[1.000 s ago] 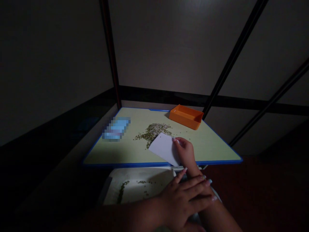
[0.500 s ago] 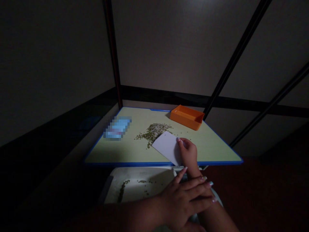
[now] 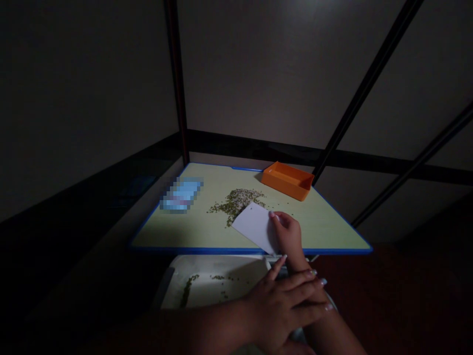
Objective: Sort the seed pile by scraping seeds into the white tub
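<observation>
My right hand (image 3: 287,232) pinches a white card (image 3: 255,226) by its right edge, thumb on top. The card lies slanted over the near part of the table, its far left edge against a loose pile of small greenish and pale seeds or grains (image 3: 238,201). Crossing in from the lower left, my left hand (image 3: 283,305) rests over my right forearm with its fingers spread and nothing in them. Part of the right forearm is hidden beneath it.
The pale table (image 3: 325,227) has a blue rim. An orange open box (image 3: 286,186) stands at its back right, and a blurred light-blue item (image 3: 182,194) lies at the left. Below the front edge sits a white tub (image 3: 221,264) with scattered grains. Dark panelled walls stand close behind.
The view has shifted very slightly. The hands, card and grain pile look otherwise the same.
</observation>
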The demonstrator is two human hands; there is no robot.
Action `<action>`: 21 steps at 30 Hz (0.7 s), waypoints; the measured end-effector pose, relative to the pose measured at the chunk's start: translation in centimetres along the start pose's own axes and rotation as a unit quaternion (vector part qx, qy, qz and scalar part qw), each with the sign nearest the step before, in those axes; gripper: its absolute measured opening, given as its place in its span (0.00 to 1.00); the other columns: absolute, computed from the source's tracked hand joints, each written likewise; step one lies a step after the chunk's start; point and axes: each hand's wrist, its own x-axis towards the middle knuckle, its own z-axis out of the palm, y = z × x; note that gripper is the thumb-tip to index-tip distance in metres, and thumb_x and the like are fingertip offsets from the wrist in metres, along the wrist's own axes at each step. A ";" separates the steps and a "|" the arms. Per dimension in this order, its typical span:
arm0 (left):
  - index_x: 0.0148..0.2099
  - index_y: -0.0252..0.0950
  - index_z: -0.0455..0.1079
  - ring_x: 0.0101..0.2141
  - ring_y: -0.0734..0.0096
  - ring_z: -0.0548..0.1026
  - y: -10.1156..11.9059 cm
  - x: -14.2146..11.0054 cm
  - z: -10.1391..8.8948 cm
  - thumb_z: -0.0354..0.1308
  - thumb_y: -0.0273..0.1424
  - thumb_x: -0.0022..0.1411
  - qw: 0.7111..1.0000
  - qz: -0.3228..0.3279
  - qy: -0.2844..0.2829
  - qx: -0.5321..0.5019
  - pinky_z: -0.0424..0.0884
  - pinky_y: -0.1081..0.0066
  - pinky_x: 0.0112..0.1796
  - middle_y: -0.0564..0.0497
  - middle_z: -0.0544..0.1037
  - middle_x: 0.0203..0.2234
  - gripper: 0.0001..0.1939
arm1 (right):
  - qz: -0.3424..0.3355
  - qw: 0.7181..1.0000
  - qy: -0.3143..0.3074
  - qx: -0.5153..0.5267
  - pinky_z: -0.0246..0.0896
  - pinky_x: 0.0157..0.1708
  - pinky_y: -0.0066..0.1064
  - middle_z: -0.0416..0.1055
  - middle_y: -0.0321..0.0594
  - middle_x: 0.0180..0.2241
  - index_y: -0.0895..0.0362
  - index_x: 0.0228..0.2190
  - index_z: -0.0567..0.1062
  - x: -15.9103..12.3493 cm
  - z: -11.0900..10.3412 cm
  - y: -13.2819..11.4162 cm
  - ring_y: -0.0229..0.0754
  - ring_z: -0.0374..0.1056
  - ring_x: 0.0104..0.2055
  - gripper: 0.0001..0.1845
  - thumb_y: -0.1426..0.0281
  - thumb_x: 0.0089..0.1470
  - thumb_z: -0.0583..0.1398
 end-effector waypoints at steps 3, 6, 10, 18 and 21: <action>0.68 0.42 0.52 0.69 0.62 0.40 0.0 0.1 -0.1 0.37 0.48 0.71 1.000 -0.003 -0.010 -0.005 0.35 0.43 0.64 0.49 0.52 0.68 0.30 | -0.005 1.000 -0.007 -0.004 0.62 0.31 0.34 0.78 0.45 0.27 0.60 0.28 0.79 0.1 0.0 0.1 0.46 0.70 0.29 0.22 0.53 0.48 0.59; 0.68 0.42 0.52 0.69 0.61 0.41 0.0 0.1 -0.1 0.37 0.48 0.70 1.000 -0.004 -0.006 -0.012 0.37 0.42 0.64 0.49 0.53 0.67 0.30 | -0.002 1.000 -0.006 -0.003 0.62 0.31 0.34 0.78 0.45 0.27 0.60 0.29 0.79 0.2 0.0 0.1 0.46 0.70 0.29 0.23 0.52 0.48 0.59; 0.68 0.42 0.53 0.68 0.61 0.41 0.0 0.1 -0.1 0.39 0.49 0.70 1.000 -0.003 -0.007 -0.013 0.37 0.43 0.64 0.49 0.53 0.67 0.30 | -0.009 1.000 0.000 -0.004 0.63 0.31 0.34 0.79 0.46 0.28 0.60 0.28 0.79 0.3 0.1 0.0 0.47 0.71 0.30 0.22 0.53 0.48 0.59; 0.68 0.42 0.52 0.68 0.59 0.41 0.2 0.0 0.3 0.37 0.50 0.70 1.000 -0.016 0.013 0.010 0.28 0.39 0.62 0.48 0.52 0.67 0.31 | -0.020 1.000 -0.012 -0.016 0.62 0.32 0.34 0.78 0.45 0.27 0.60 0.28 0.78 0.6 0.5 0.1 0.46 0.70 0.29 0.21 0.54 0.49 0.58; 0.68 0.40 0.51 0.68 0.59 0.42 0.1 -0.1 0.3 0.39 0.51 0.69 1.000 -0.014 0.003 -0.003 0.32 0.40 0.63 0.47 0.53 0.67 0.33 | -0.026 0.999 -0.015 -0.012 0.61 0.31 0.33 0.78 0.44 0.26 0.59 0.28 0.78 0.5 0.6 0.1 0.46 0.70 0.29 0.21 0.54 0.50 0.57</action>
